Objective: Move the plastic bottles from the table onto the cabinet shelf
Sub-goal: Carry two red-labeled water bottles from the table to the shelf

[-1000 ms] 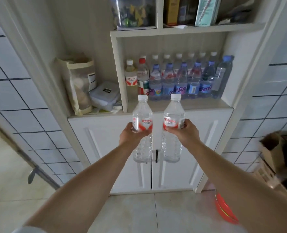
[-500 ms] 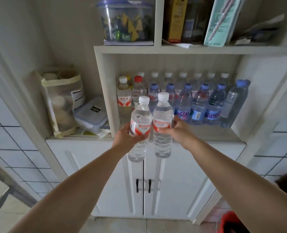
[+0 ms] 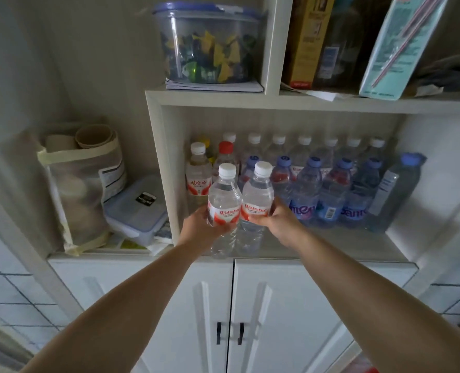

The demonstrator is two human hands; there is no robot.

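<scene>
Now two upright white-capped bottles, left bottle (image 3: pixel 223 200) touching right bottle (image 3: pixel 257 196), sit at the cabinet shelf (image 3: pixel 331 244) front, my left hand (image 3: pixel 196 224) and right hand (image 3: pixel 280 222) fingers curled around their red labels.

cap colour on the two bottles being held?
White on both, the left-hand bottle and the right-hand bottle; clearest in the head view.

Dim soft light, wide-angle warping, slight blur
</scene>
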